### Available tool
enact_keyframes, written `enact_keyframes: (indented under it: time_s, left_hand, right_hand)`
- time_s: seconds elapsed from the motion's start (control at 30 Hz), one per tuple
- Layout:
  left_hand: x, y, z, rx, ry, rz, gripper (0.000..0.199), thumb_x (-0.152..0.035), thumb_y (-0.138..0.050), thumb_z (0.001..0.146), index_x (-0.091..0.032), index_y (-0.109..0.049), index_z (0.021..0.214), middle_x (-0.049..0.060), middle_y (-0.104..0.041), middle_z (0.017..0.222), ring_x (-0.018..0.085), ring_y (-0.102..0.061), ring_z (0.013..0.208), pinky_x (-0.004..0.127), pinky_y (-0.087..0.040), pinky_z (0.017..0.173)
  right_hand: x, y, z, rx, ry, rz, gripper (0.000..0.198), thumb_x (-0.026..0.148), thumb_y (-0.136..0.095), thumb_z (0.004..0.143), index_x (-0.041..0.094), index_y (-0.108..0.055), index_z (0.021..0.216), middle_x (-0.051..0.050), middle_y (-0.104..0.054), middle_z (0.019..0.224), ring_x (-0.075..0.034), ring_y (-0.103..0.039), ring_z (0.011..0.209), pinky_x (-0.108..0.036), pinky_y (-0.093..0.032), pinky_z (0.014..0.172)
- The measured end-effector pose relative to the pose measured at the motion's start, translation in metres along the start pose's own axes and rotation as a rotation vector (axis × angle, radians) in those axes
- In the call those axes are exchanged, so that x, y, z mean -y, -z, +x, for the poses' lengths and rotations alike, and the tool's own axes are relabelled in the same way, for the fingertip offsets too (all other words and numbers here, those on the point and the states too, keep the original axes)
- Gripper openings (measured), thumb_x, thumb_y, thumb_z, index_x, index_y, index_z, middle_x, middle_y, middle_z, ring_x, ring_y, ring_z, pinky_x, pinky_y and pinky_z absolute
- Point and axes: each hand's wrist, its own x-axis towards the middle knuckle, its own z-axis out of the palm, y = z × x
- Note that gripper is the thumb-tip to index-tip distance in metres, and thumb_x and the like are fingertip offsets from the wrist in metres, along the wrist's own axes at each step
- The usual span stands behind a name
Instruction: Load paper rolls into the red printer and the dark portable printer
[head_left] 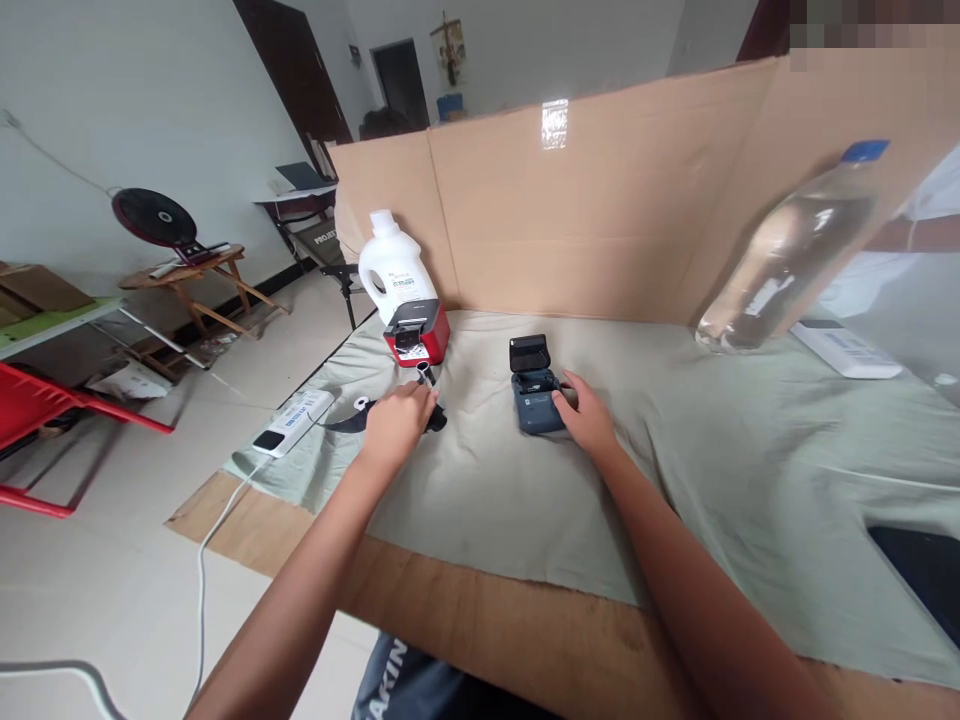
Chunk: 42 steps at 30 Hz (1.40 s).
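A dark blue-grey portable label printer (538, 408) stands on the cloth, its black lid (529, 353) flipped up. My right hand (589, 412) grips its right side, thumb at the front edge. My left hand (401, 420) is to the left, closed with its fingers pointing down over a black item (435, 418) on the cloth. What its fingertips hold is hidden. Just beyond those fingers is a small roll (426, 373) with a dark edge. A smaller white roll (361, 404) lies left of the hand, by a black strip (346, 422).
Behind my left hand are a red and black box-shaped device (418, 335) and a white detergent jug (394, 262). A white power strip (294, 424) lies at the left edge. A cardboard wall (585, 210) closes the back. At right are a large water bottle (791, 250) and a phone (922, 570).
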Motion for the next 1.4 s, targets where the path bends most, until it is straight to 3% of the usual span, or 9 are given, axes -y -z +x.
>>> enact_keyframes:
  time_s: [0.2,0.37,0.57,0.77,0.93,1.07,1.2,1.4]
  left_hand:
    - [-0.005,-0.021,0.003,0.151,-0.161,0.031,0.030,-0.034,-0.045,0.102,-0.014,-0.064,0.111,0.014,-0.063,0.108,0.027,-0.064,0.100,0.031,-0.048,0.078]
    - [-0.001,-0.017,-0.001,0.262,-0.275,-0.080,0.035,-0.025,-0.056,0.097,-0.014,-0.058,0.130,0.014,-0.062,0.118,0.027,-0.060,0.111,0.033,-0.046,0.094]
    - [-0.002,-0.010,-0.010,0.267,-0.333,-0.016,0.046,-0.015,-0.052,0.095,-0.018,-0.050,0.141,0.013,-0.066,0.116,0.027,-0.061,0.112,0.033,-0.043,0.091]
    - [-0.014,-0.009,-0.019,0.210,-0.290,0.003,0.025,-0.035,-0.058,0.097,-0.020,-0.063,0.116,0.009,-0.071,0.104,0.027,-0.065,0.102,0.035,-0.037,0.090]
    - [-0.028,-0.015,-0.035,0.115,-0.218,-0.006,0.032,-0.050,-0.068,0.089,-0.021,-0.063,0.102,0.008,-0.071,0.100,0.027,-0.064,0.100,0.038,-0.035,0.091]
    - [-0.032,-0.014,-0.046,0.085,-0.162,-0.023,0.032,-0.051,-0.067,0.089,-0.021,-0.063,0.100,0.008,-0.071,0.100,0.026,-0.063,0.101,0.039,-0.033,0.093]
    - [-0.024,-0.018,-0.042,0.054,-0.016,0.002,0.035,-0.051,-0.063,0.092,-0.018,-0.062,0.103,0.012,-0.072,0.099,0.028,-0.065,0.100,0.039,-0.035,0.092]
    - [-0.017,-0.029,-0.027,0.131,0.138,0.010,0.034,-0.048,-0.060,0.094,-0.016,-0.064,0.105,0.014,-0.074,0.100,0.029,-0.068,0.096,0.041,-0.037,0.093]
  right_hand:
    - [-0.002,-0.001,0.001,-0.010,0.000,-0.007,0.057,0.046,-0.049,0.092,0.019,-0.053,0.143,-0.012,-0.066,0.128,-0.030,-0.064,0.103,-0.047,-0.049,0.094]
    - [-0.004,-0.002,0.002,-0.005,0.003,0.004,0.058,0.046,-0.050,0.091,0.019,-0.054,0.143,-0.012,-0.067,0.126,-0.028,-0.064,0.097,-0.046,-0.050,0.091]
    - [-0.006,-0.003,0.003,-0.016,0.012,0.012,0.061,0.050,-0.050,0.091,0.018,-0.054,0.143,-0.013,-0.068,0.124,-0.027,-0.064,0.091,-0.045,-0.050,0.090]
    - [-0.005,-0.002,0.004,-0.020,0.019,-0.007,0.063,0.051,-0.050,0.090,0.018,-0.054,0.143,-0.012,-0.069,0.121,-0.025,-0.064,0.084,-0.045,-0.051,0.087]
    - [-0.004,-0.001,0.004,-0.013,0.016,-0.023,0.063,0.052,-0.050,0.089,0.018,-0.054,0.143,-0.012,-0.069,0.121,-0.025,-0.064,0.085,-0.045,-0.051,0.087]
    - [-0.007,-0.002,0.006,-0.025,0.034,-0.052,0.064,0.054,-0.050,0.088,0.019,-0.055,0.142,-0.012,-0.070,0.119,-0.025,-0.064,0.083,-0.045,-0.051,0.086]
    - [-0.009,-0.004,0.009,-0.039,0.040,-0.078,0.064,0.053,-0.050,0.087,0.020,-0.057,0.141,-0.012,-0.071,0.117,-0.027,-0.065,0.084,-0.047,-0.051,0.086]
    - [-0.009,-0.002,0.009,-0.025,0.035,-0.078,0.065,0.054,-0.049,0.087,0.019,-0.057,0.141,-0.015,-0.071,0.118,-0.032,-0.066,0.089,-0.051,-0.050,0.087]
